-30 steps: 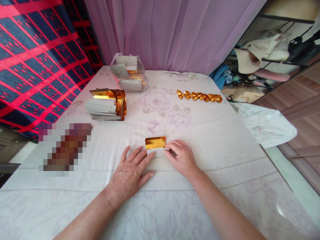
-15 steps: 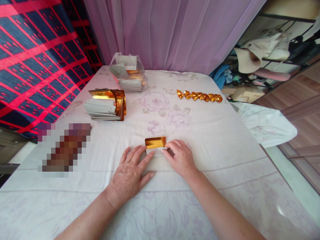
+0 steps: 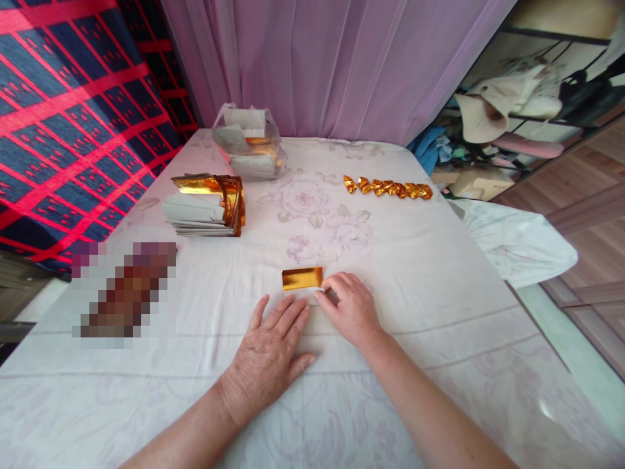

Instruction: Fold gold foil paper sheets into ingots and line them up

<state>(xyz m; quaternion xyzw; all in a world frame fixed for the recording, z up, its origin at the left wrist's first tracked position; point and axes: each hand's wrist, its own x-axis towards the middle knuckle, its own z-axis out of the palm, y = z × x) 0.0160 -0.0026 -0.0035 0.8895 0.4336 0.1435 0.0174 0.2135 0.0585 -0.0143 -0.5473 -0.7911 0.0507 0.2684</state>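
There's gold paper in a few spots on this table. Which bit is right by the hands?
The single flat gold sheet, touching the right hand fingertips. The loose stack, the clear bag and the row of folded gold pieces lie farther back.

Two bare forearms, no sleeves in sight. Left hand [image 3: 266, 352] and right hand [image 3: 351, 309] both without rings, gloves, watch or bracelet. Short plain nails, creased knuckles, broad fingers.

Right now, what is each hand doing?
Left hand: open, flat on the tablecloth, holding nothing.
Right hand: fingers curled, pinching the gold foil paper at its right edge.
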